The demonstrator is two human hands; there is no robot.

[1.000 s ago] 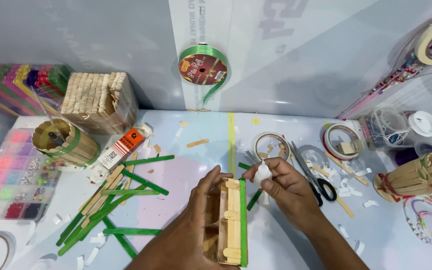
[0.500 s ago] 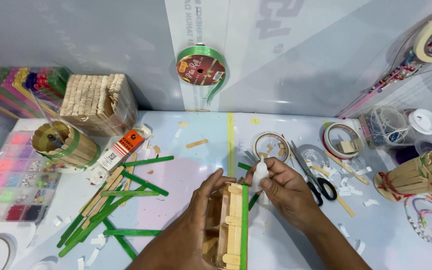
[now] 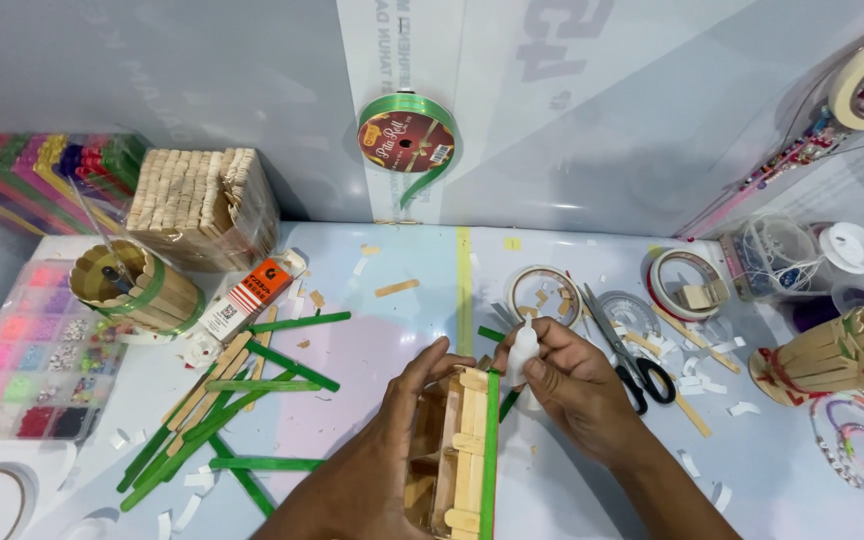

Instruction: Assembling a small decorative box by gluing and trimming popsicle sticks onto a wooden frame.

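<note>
Near the middle of the counter's (image 3: pixel 392 340) front edge, the left hand (image 3: pixel 407 425) gripped a small box-like frame of plain wooden craft sticks (image 3: pixel 452 450), its fingers (image 3: pixel 430 356) curled over the frame's far end and left side. A green stick (image 3: pixel 490 450) ran along the frame's right edge. The right hand (image 3: pixel 577 385) held a small white glue bottle (image 3: pixel 522 350), fingers closed around it, with the bottle upright just beside the frame's far right corner; whether its tip touched the wood could not be told.

To the left of the frame lay a loose scatter of green and plain sticks (image 3: pixel 222 400), with bits of white paper among them. Farther toward the counter's left edge stood a round stick-built cup with a green band (image 3: pixel 137 285), and behind it, near the back left corner, a bundled block of plain sticks (image 3: pixel 202 200). An orange-and-white tube (image 3: pixel 242 300) lay between the cup and the scattered sticks. A tray of coloured beads (image 3: pixel 27 350) sat at the left edge.

Right of the hands lay black-handled scissors (image 3: pixel 622 345), rolls of tape (image 3: pixel 687 285), and near the right edge another stick-built holder (image 3: pixel 832 355). A green ribbon spool (image 3: pixel 407 135) hung on the wall behind.
</note>
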